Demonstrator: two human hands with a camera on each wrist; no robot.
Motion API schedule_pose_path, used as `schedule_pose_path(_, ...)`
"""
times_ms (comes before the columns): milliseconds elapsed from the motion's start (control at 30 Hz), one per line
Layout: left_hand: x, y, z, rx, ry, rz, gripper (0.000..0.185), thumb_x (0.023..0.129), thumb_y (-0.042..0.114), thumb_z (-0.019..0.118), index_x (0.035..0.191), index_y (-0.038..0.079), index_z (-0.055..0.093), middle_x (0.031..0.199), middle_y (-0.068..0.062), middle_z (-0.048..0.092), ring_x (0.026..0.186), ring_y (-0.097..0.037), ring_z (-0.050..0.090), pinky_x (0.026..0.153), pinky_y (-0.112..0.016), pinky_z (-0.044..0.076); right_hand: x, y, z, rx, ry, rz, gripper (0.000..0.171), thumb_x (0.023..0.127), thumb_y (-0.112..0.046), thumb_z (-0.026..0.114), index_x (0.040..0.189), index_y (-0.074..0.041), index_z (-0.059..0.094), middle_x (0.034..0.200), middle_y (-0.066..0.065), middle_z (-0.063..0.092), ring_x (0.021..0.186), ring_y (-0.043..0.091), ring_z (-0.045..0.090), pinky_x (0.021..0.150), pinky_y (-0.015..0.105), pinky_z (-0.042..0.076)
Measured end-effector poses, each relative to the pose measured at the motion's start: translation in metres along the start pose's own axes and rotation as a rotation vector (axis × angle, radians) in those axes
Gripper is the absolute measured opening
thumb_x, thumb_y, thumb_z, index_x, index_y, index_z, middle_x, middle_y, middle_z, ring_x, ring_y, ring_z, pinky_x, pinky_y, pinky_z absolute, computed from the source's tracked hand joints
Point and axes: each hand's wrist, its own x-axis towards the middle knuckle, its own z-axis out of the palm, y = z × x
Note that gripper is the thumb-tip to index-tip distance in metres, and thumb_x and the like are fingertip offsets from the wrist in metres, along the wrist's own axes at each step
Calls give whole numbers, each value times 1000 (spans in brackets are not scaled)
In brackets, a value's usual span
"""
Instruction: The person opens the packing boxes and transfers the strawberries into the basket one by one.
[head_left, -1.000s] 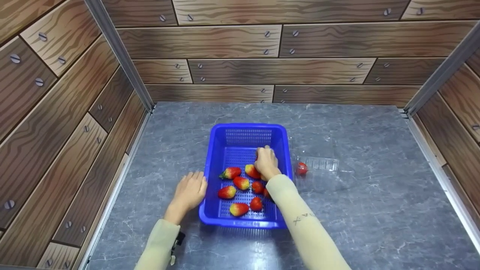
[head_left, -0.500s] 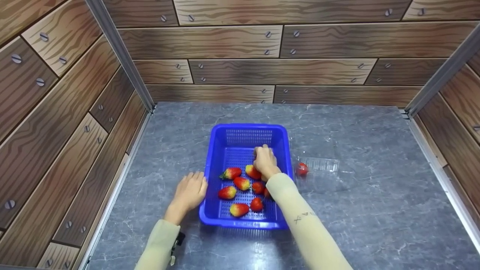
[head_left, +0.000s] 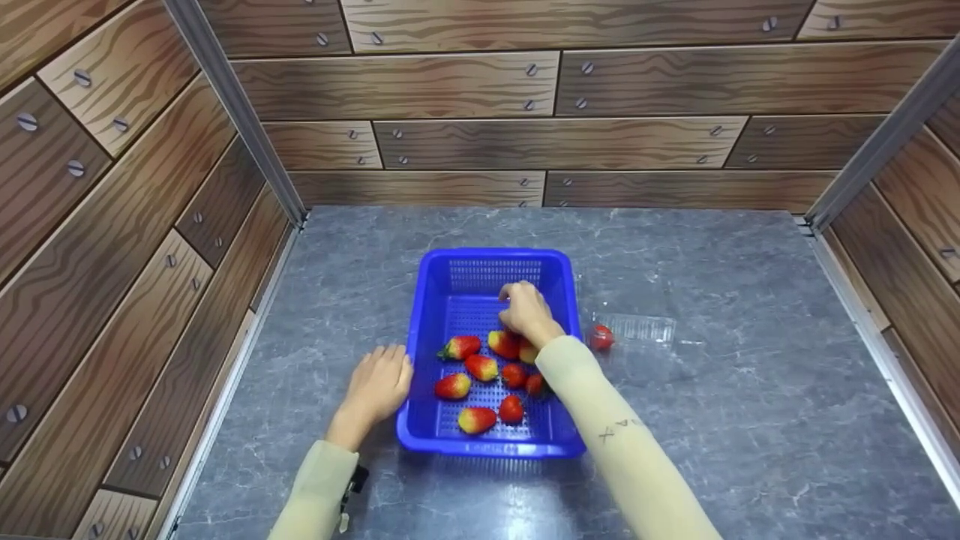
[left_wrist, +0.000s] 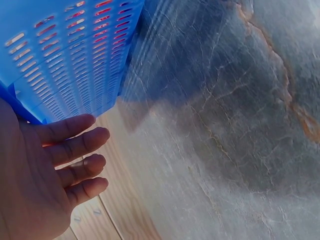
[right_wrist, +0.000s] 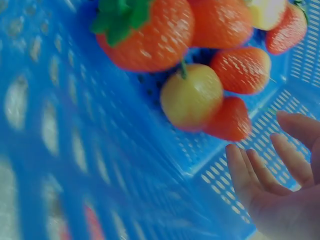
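Left hand (head_left: 381,384) rests on the grey tabletop (head_left: 712,420) right against the outer left wall of the blue basket (head_left: 491,259), fingers pretty much straight and loose, holding nothing. Right hand (head_left: 527,311) is down inside the basket near the far right side, fingers relaxed and spread a bit in the wrist view, not wrapped round anything, just hovering above the strawberries (head_left: 481,367) that lie on the basket floor. One more strawberry (head_left: 601,337) sits outside, at the end of a clear plastic tray (head_left: 637,328) just right of the basket. There's some small dark marking on the right sleeve (head_left: 619,433), too small to read.
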Motion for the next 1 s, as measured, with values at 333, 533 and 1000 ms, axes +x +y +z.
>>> schedule_pose_path(333, 0, 0, 0, 3, -14, -10, 37, 103, 20, 39, 117, -5, 62, 115, -22, 65, 108, -42, 59, 96, -57, 44, 2, -1, -40, 13, 13, -102, 22, 84, -13, 73, 102, -1, 72, 102, 17, 69, 97, 35, 66, 85, 48, 52)
schedule_pose_path(533, 0, -1, 1, 0, -26, -21, 39, 103, 21, 38, 119, -5, 62, 118, -22, 65, 111, -42, 58, 99, -58, 43, 2, 15, -61, 39, 75, -157, 14, 83, -9, 71, 92, 2, 72, 89, 16, 71, 85, 32, 67, 80, 46, 54)
schedule_pose_path(1000, -1, -1, 0, 2, 7, -1, 34, 102, 19, 40, 112, -5, 63, 109, -21, 66, 104, -41, 60, 94, -57, 45, -11, 75, -106, 45, 154, -141, 15, 81, -7, 65, 89, 4, 71, 86, 19, 71, 79, 34, 67, 74, 47, 54)
